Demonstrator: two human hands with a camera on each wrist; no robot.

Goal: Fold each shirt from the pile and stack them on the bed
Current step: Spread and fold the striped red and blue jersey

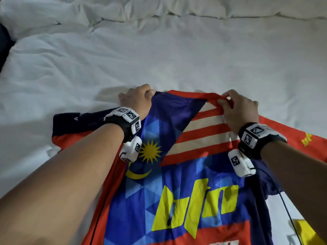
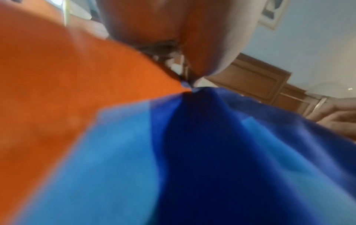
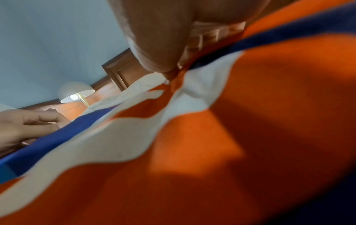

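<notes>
A blue, red and white jersey [image 1: 177, 174] with a yellow star, a crescent and yellow letters lies spread on the white bed [image 1: 159, 55], stretching from the near edge away from me. My left hand [image 1: 139, 99] pinches its far edge at the left, on dark blue cloth [image 2: 202, 137]. My right hand [image 1: 235, 106] pinches the same far edge at the right, on the red and white stripes [image 3: 192, 121]. Both hands hold that edge slightly raised off the bed. One sleeve [image 1: 76, 124] lies out to the left, another [image 1: 300, 138] to the right.
A rumpled white duvet [image 1: 123, 13] is bunched along the far side of the bed. A dark item [image 1: 4, 45] sits at the left edge. Yellow and white cloth [image 1: 304, 230] shows at the bottom right. A lamp [image 3: 77, 94] and wooden furniture [image 2: 260, 82] stand beyond.
</notes>
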